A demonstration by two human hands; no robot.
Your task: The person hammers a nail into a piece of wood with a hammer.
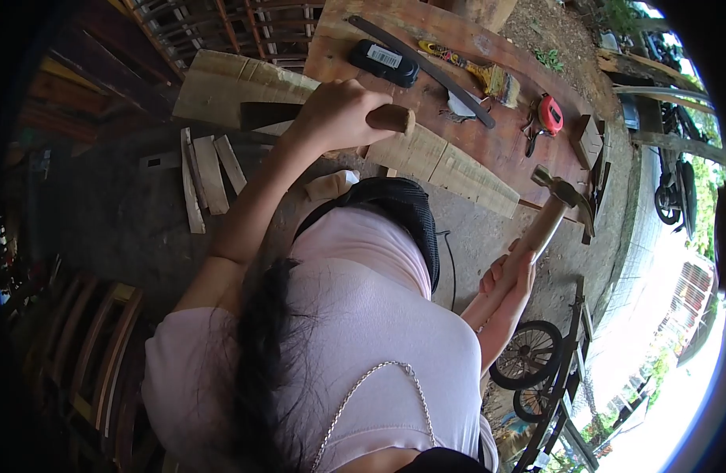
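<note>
My left hand (343, 114) is closed around the wooden handle (393, 120) of a bolo knife; its dark wide blade (262, 116) extends to the left over a long pale board (213, 88). The board lies along the near edge of a wooden worktable (434, 130). At the right, my right hand (509, 276) wraps round a claw hammer (546, 223) near the lower part of its handle. The hammer's head points up and away, overlapping the table's right corner in this view.
On the table are a black case with a barcode label (384, 61), a long flat metal strip (426, 69), a paintbrush (497, 83) and a red tape measure (550, 115). Wood strips (211, 175) lie on the floor at left. Wheels (526, 355) stand at lower right.
</note>
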